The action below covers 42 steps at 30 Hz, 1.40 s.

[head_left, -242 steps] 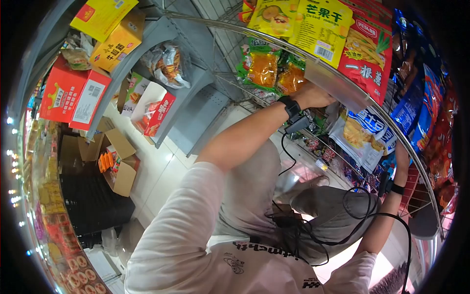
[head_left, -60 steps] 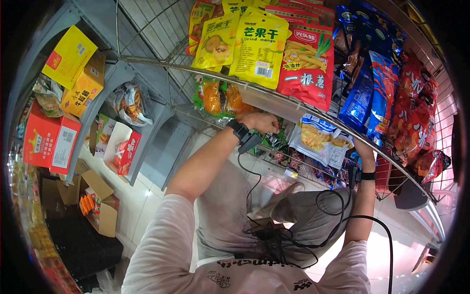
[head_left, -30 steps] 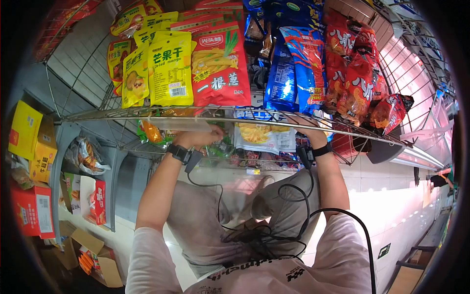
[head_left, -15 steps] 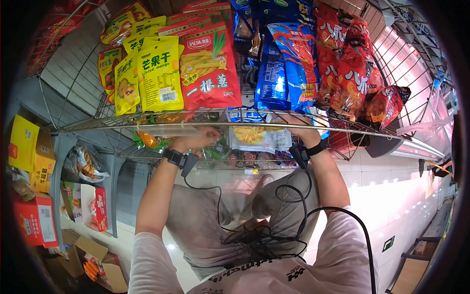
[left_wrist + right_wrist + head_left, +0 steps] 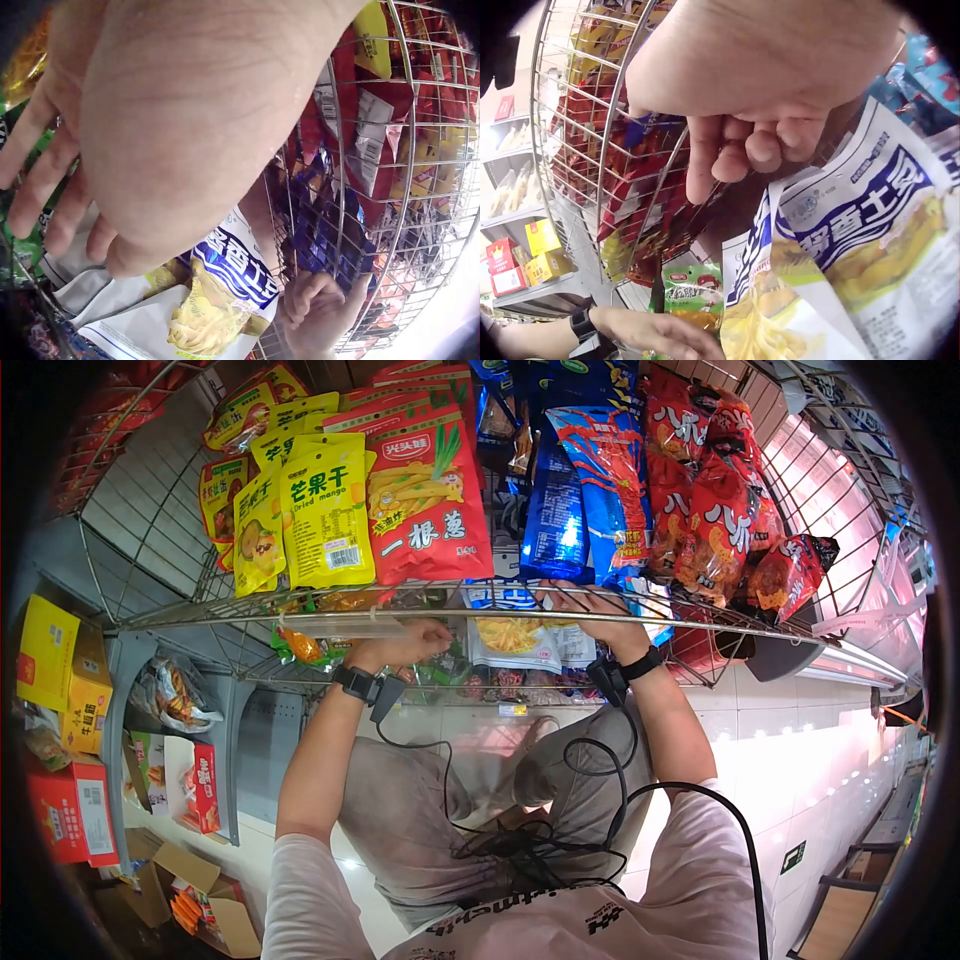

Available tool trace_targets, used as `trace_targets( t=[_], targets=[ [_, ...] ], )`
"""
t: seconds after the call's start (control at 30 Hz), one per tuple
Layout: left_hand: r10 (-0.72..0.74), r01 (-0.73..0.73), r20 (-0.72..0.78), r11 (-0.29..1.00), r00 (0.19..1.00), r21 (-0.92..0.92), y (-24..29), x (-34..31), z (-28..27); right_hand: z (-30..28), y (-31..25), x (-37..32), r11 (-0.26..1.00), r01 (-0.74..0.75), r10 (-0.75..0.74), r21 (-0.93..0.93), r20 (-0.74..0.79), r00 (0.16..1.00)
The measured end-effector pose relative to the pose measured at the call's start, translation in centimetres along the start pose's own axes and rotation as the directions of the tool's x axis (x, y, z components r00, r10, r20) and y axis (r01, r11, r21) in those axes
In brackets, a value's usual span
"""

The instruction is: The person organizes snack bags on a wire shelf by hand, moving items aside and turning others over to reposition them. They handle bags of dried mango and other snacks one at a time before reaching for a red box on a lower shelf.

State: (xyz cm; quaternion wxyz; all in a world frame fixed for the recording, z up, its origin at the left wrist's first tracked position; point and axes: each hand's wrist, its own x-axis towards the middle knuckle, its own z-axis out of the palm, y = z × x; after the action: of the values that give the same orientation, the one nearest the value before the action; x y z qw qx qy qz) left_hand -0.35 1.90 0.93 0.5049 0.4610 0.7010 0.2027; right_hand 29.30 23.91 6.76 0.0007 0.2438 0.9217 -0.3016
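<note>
In the head view my left hand (image 5: 405, 644) reaches under the upper wire shelf (image 5: 480, 612). The left wrist view has its fingers (image 5: 56, 161) extended and spread, over green packets (image 5: 30, 247) and beside white potato-snack bags (image 5: 217, 300). On the right, my right hand (image 5: 605, 622) is also below the shelf front, close to those bags. Its fingers (image 5: 761, 150) hang loosely bent above the white potato-snack bags (image 5: 885, 225) in the right wrist view, with nothing held in them. A green snack packet (image 5: 694, 296) lies near the left hand there.
Above stand yellow dried mango bags (image 5: 328, 510), red bags (image 5: 430, 505), blue bags (image 5: 600, 490) and red snack bags (image 5: 720, 530). A grey shelf (image 5: 240, 760) with boxes is at the left. Black cables (image 5: 530, 840) run across my lap from the wrist cameras.
The head view has turned right, bringing the rack to the centre. My left hand has drawn back from deeper among the packets. In the last half second my right hand has risen slightly behind the wire.
</note>
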Motion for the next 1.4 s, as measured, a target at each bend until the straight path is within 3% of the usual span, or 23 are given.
trace_targets(
  t=[0.13,0.2,0.3,0.63,0.7,0.8,1.03,1.4],
  targets=[
    [-0.007,0.007,0.010,1.000,1.000,-0.015,0.0,0.0,0.0,0.7,-1.3,-0.9,0.986,0.157,-0.146,0.056,-0.172,0.974],
    [0.005,-0.005,0.007,1.000,1.000,-0.005,0.3,-0.2,0.0,1.2,-1.3,-0.4,0.922,0.362,-0.302,0.137,-0.330,0.894],
    [-0.022,0.022,0.007,1.000,1.000,-0.015,0.6,-0.4,0.0,0.4,-2.6,-0.9,0.925,0.241,-0.172,0.292,-0.244,0.954],
    [-0.013,0.014,0.033,1.000,0.999,-0.010,-0.1,0.2,0.0,1.5,-1.9,-0.3,0.920,0.298,-0.201,0.253,-0.345,0.917],
    [-0.031,0.033,0.047,0.999,0.998,-0.034,0.3,-0.1,0.0,1.5,-2.1,-0.1,0.843,0.239,-0.111,0.481,-0.279,0.954],
    [-0.048,0.050,0.048,0.998,0.998,-0.042,0.5,-0.2,0.0,2.4,-1.8,0.4,0.823,0.307,-0.134,0.478,-0.363,0.922],
    [0.011,-0.012,0.030,1.000,0.999,0.026,-0.5,0.4,0.0,1.6,-2.1,0.4,0.863,0.297,-0.158,0.409,-0.339,0.927],
    [-0.034,0.036,0.048,0.999,0.998,-0.025,0.0,0.1,0.0,2.4,-1.2,1.3,0.868,0.225,-0.051,0.443,-0.371,0.927]
  ],
)
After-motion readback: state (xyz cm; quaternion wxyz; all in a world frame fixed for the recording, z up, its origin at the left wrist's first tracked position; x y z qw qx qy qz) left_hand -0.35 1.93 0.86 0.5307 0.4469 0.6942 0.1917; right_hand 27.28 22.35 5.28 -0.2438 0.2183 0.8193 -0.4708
